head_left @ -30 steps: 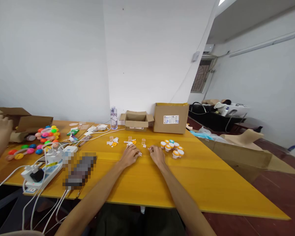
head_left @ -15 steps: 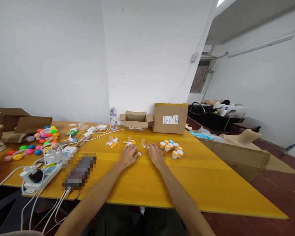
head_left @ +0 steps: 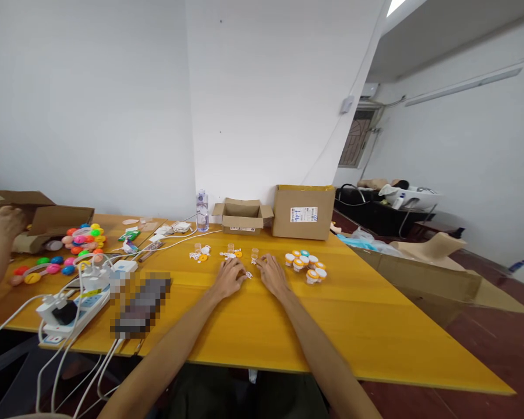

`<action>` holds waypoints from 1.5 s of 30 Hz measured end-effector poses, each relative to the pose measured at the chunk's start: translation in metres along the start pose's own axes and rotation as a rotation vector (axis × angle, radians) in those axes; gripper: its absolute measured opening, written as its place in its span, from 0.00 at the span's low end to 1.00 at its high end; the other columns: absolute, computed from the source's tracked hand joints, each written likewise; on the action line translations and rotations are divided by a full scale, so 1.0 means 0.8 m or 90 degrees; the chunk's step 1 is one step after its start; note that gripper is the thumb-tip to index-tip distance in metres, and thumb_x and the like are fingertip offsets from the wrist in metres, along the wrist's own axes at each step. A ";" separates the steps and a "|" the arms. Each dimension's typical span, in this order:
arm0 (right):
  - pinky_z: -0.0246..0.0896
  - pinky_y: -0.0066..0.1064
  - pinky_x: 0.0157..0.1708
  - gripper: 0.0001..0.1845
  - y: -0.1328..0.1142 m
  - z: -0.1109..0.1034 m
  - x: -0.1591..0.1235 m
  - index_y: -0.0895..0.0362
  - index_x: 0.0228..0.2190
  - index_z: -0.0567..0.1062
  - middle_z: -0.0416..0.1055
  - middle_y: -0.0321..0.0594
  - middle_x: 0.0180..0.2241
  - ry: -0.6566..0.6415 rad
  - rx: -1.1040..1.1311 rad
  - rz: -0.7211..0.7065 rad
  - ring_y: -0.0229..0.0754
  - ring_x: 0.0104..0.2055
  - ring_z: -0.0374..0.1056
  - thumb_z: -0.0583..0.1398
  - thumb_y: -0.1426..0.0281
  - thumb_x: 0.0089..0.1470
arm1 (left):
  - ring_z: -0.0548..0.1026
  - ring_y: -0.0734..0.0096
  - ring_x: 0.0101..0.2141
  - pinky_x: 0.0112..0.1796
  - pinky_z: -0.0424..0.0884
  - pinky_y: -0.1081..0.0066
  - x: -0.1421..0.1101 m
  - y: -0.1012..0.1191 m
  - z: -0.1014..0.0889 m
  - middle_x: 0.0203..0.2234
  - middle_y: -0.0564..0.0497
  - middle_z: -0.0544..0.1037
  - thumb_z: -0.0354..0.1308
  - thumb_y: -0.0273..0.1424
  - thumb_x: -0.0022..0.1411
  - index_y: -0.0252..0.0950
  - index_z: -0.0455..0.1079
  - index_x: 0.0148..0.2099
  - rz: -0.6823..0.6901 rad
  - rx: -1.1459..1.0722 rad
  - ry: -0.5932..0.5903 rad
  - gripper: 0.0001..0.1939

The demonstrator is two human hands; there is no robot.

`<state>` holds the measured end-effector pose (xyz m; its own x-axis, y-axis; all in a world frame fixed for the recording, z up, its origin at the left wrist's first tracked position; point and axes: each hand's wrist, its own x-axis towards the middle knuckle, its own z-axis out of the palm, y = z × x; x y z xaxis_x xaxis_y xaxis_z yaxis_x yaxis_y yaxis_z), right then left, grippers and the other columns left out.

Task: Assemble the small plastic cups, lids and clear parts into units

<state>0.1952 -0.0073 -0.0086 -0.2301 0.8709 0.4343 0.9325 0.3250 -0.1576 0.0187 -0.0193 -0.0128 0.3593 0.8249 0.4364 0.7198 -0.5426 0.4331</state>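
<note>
My left hand [head_left: 227,279] rests on the yellow tabletop, fingers curled, with a small white cut-out piece [head_left: 248,275] at its thumb and fingertips. Just right of it, my right hand [head_left: 272,274] bends its fingers down onto another small white piece [head_left: 254,262]; its fingertips partly hide that piece. A small clear cup [head_left: 255,253] stands behind these fingers. Beyond my left hand are a second clear cup [head_left: 230,248], an orange ring-like lid [head_left: 239,254] and white bits. Farther left lies a similar group with an orange lid [head_left: 204,258].
Several small jars with orange lids [head_left: 297,263], one teal, stand right of my right hand. Behind are a water bottle [head_left: 202,212], an open carton [head_left: 243,222] and a larger box [head_left: 303,227]. Leftward lie a power strip [head_left: 85,305], phone [head_left: 143,305], colourful balls [head_left: 52,269] and another person's hand [head_left: 4,224].
My right hand has shifted slightly left, toward the white piece in front of the clear cup. My left hand stays nearly still. The other person's hand has moved right, over the carton at left.
</note>
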 end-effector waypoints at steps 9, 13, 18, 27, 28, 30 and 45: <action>0.62 0.31 0.43 0.16 0.007 -0.005 -0.002 0.52 0.37 0.79 0.72 0.44 0.43 -0.031 0.006 0.068 0.44 0.46 0.67 0.52 0.76 0.59 | 0.68 0.60 0.46 0.48 0.60 0.61 -0.002 -0.001 0.000 0.40 0.49 0.73 0.58 0.29 0.58 0.41 0.71 0.37 -0.012 0.007 0.009 0.04; 0.60 0.31 0.44 0.16 0.005 -0.003 0.000 0.52 0.38 0.78 0.73 0.44 0.44 -0.022 0.020 0.048 0.44 0.46 0.67 0.51 0.75 0.59 | 0.68 0.59 0.47 0.48 0.61 0.61 -0.002 0.001 -0.002 0.40 0.49 0.73 0.59 0.29 0.57 0.42 0.70 0.39 -0.036 0.002 0.018 0.06; 0.60 0.31 0.46 0.13 -0.008 -0.010 -0.011 0.53 0.41 0.76 0.73 0.43 0.44 -0.003 0.068 -0.014 0.43 0.47 0.67 0.53 0.72 0.60 | 0.69 0.59 0.47 0.48 0.64 0.61 0.000 -0.003 -0.003 0.41 0.49 0.73 0.59 0.28 0.55 0.40 0.69 0.41 -0.052 -0.048 0.031 0.10; 0.62 0.29 0.45 0.11 -0.023 -0.015 -0.018 0.53 0.38 0.77 0.73 0.42 0.40 -0.070 0.055 -0.110 0.41 0.44 0.69 0.54 0.70 0.61 | 0.69 0.61 0.47 0.50 0.64 0.63 -0.004 -0.008 -0.013 0.44 0.48 0.72 0.54 0.23 0.53 0.40 0.66 0.45 -0.085 -0.046 0.019 0.16; 0.61 0.29 0.45 0.11 -0.022 -0.016 -0.017 0.53 0.37 0.77 0.73 0.42 0.41 -0.070 0.047 -0.093 0.41 0.45 0.69 0.54 0.70 0.61 | 0.69 0.61 0.48 0.51 0.64 0.63 -0.004 -0.008 -0.014 0.44 0.48 0.72 0.54 0.23 0.53 0.40 0.66 0.45 -0.089 -0.040 0.014 0.16; 0.61 0.29 0.45 0.13 -0.018 -0.017 -0.015 0.53 0.37 0.78 0.73 0.43 0.41 -0.074 0.028 -0.045 0.42 0.46 0.69 0.52 0.70 0.62 | 0.69 0.61 0.48 0.51 0.64 0.63 -0.005 -0.007 -0.016 0.43 0.48 0.71 0.54 0.23 0.53 0.41 0.66 0.45 -0.089 -0.027 0.010 0.16; 0.58 0.28 0.35 0.12 0.001 -0.012 -0.004 0.52 0.42 0.72 0.73 0.42 0.46 -0.057 0.004 0.143 0.42 0.43 0.70 0.52 0.72 0.61 | 0.72 0.61 0.43 0.46 0.67 0.65 -0.006 -0.006 -0.021 0.39 0.48 0.73 0.52 0.23 0.53 0.39 0.67 0.41 -0.055 0.044 -0.018 0.12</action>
<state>0.1995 -0.0133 -0.0013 -0.0408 0.9509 0.3068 0.9613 0.1211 -0.2475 0.0034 -0.0235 -0.0041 0.3104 0.8726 0.3772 0.7871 -0.4584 0.4127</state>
